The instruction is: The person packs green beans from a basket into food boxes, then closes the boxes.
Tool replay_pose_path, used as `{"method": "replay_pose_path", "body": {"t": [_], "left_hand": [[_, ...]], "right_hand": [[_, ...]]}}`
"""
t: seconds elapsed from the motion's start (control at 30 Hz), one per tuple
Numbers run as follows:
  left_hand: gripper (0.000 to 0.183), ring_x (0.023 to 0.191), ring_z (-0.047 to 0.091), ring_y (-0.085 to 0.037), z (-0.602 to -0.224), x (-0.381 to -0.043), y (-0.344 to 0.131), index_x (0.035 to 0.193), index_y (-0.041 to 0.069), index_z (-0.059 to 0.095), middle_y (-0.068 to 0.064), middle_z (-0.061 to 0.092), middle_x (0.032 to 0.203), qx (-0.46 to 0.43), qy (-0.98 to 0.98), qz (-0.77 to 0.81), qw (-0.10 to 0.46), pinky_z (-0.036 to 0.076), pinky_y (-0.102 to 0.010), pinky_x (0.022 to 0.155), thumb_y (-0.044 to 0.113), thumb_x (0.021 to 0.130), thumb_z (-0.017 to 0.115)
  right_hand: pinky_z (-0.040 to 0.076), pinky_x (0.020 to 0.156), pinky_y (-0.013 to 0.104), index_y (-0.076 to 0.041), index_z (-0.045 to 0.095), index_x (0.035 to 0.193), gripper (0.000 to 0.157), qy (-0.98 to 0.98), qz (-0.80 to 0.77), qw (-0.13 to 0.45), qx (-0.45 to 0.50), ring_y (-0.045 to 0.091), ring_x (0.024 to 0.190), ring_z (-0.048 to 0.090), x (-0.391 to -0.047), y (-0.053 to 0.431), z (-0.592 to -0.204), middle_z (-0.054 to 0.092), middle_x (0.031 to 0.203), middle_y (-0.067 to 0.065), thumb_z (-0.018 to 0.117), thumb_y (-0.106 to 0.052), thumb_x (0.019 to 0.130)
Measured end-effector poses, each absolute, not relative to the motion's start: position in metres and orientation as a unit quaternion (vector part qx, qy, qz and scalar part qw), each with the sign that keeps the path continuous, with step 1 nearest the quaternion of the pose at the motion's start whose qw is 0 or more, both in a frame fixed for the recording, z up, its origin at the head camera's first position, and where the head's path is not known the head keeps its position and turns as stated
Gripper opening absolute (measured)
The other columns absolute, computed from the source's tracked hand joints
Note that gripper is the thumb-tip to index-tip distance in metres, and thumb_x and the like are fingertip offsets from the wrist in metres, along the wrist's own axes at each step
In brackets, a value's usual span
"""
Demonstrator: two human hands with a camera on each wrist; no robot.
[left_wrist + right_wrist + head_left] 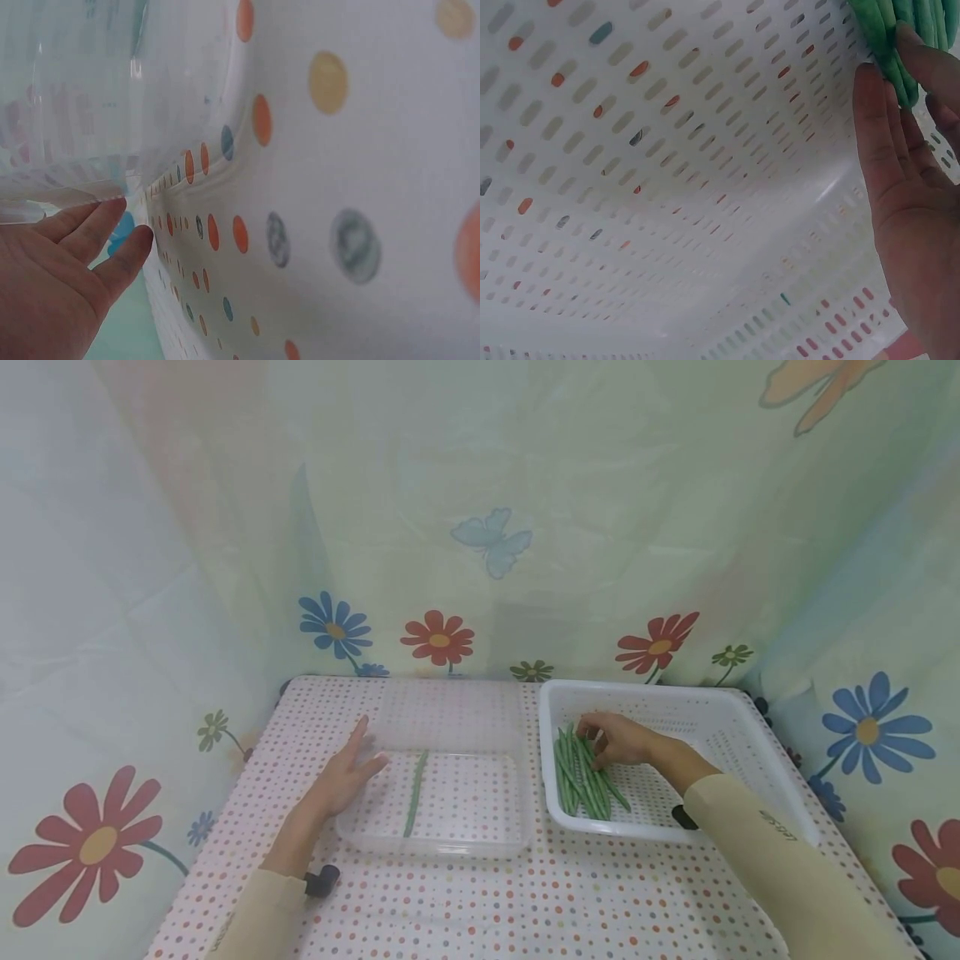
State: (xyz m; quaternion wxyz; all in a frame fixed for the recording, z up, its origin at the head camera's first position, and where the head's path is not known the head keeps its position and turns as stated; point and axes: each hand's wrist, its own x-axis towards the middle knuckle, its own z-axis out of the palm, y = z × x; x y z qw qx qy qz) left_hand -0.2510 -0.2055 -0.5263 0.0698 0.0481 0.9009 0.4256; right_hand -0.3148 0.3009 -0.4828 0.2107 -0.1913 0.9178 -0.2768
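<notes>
A clear plastic box (480, 847) with its lid (450, 714) folded back lies on the table, and a single green bean (415, 793) rests in it. My left hand (347, 779) is at the box's left side, fingers stretched out and thumb over the rim. In the left wrist view those fingers (105, 221) reach beside the clear wall. To the right, a white perforated basket (637, 828) holds a bunch of green beans (581, 781) at its left end. My right hand (621, 740) reaches into it, thumb and fingers pinching at the beans (889, 52).
A dotted cloth (442, 914) covers the table. Behind and at both sides hang pale curtains (390, 468) printed with flowers and butterflies. The basket's raised rim stands close beside the box, and dark clips (761, 705) show at the table's back corners.
</notes>
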Motion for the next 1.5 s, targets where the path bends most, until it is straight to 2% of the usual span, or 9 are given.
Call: {"method": "replay_pose_path", "body": {"t": [0.37, 0.6, 0.73, 1.03, 1.17, 1.3, 1.43, 1.5], "left_hand": [[0.093, 0.159, 0.019, -0.043, -0.524, -0.25, -0.205, 0.169, 0.034, 0.0, -0.013, 0.026, 0.172, 0.039, 0.898, 0.432, 0.077, 0.013, -0.069, 0.126, 0.067, 0.099, 0.053], [0.092, 0.16, 0.017, -0.042, -0.524, -0.25, -0.205, 0.168, 0.037, -0.002, -0.012, 0.024, 0.173, 0.034, 0.895, 0.437, 0.086, 0.012, -0.069, 0.127, 0.065, 0.1, 0.053], [0.091, 0.16, 0.016, -0.042, -0.524, -0.25, -0.205, 0.167, 0.039, -0.003, -0.011, 0.023, 0.174, 0.031, 0.894, 0.438, 0.088, 0.011, -0.069, 0.127, 0.065, 0.1, 0.053], [0.091, 0.16, 0.018, -0.042, -0.523, -0.249, -0.204, 0.168, 0.035, -0.001, -0.013, 0.024, 0.173, 0.039, 0.894, 0.439, 0.083, 0.012, -0.068, 0.127, 0.061, 0.102, 0.054], [0.09, 0.16, 0.019, -0.042, -0.522, -0.248, -0.204, 0.168, 0.034, -0.001, -0.013, 0.025, 0.173, 0.041, 0.894, 0.438, 0.082, 0.012, -0.068, 0.127, 0.061, 0.102, 0.053], [0.09, 0.16, 0.019, -0.042, -0.52, -0.247, -0.203, 0.169, 0.033, -0.001, -0.013, 0.025, 0.173, 0.04, 0.893, 0.44, 0.084, 0.012, -0.068, 0.127, 0.061, 0.102, 0.053], [0.088, 0.16, 0.019, -0.041, -0.52, -0.248, -0.203, 0.168, 0.035, -0.001, -0.012, 0.025, 0.173, 0.039, 0.893, 0.44, 0.085, 0.012, -0.067, 0.127, 0.058, 0.103, 0.053], [0.087, 0.16, 0.019, -0.041, -0.519, -0.247, -0.203, 0.168, 0.036, -0.001, -0.013, 0.026, 0.173, 0.039, 0.894, 0.438, 0.085, 0.012, -0.067, 0.128, 0.057, 0.104, 0.053]], "right_hand": [[0.059, 0.095, 0.048, -0.004, 0.063, 0.123, 0.049, 0.921, -0.272, 0.209, -0.185, 0.027, 0.105, 0.066, -0.315, 0.303, -0.485, 0.065, 0.121, 0.015, 0.087, -0.004, 0.081], [0.054, 0.08, 0.034, -0.005, 0.064, 0.116, 0.041, 0.923, -0.272, 0.209, -0.175, 0.021, 0.09, 0.062, -0.316, 0.308, -0.485, 0.068, 0.101, 0.01, 0.087, -0.007, 0.082], [0.053, 0.078, 0.031, -0.005, 0.065, 0.116, 0.039, 0.919, -0.278, 0.217, -0.174, 0.021, 0.089, 0.062, -0.317, 0.31, -0.485, 0.069, 0.098, 0.009, 0.084, -0.003, 0.083], [0.055, 0.071, 0.03, 0.002, 0.061, 0.115, 0.036, 0.903, -0.322, 0.241, -0.15, 0.02, 0.083, 0.06, -0.313, 0.311, -0.483, 0.066, 0.091, 0.01, 0.078, 0.003, 0.084], [0.058, 0.073, 0.032, 0.004, 0.063, 0.117, 0.031, 0.89, -0.352, 0.257, -0.132, 0.021, 0.086, 0.059, -0.31, 0.312, -0.481, 0.065, 0.095, 0.012, 0.073, 0.004, 0.087], [0.059, 0.079, 0.032, 0.004, 0.07, 0.118, 0.03, 0.893, -0.344, 0.255, -0.14, 0.021, 0.09, 0.062, -0.308, 0.314, -0.477, 0.071, 0.102, 0.012, 0.072, 0.0, 0.089], [0.055, 0.08, 0.031, 0.003, 0.076, 0.11, 0.021, 0.898, -0.33, 0.249, -0.153, 0.019, 0.088, 0.062, -0.307, 0.316, -0.473, 0.074, 0.097, 0.008, 0.072, -0.005, 0.091], [0.058, 0.08, 0.032, 0.002, 0.077, 0.104, 0.015, 0.893, -0.337, 0.257, -0.15, 0.019, 0.087, 0.063, -0.308, 0.317, -0.474, 0.073, 0.094, 0.007, 0.072, -0.006, 0.092]]}}
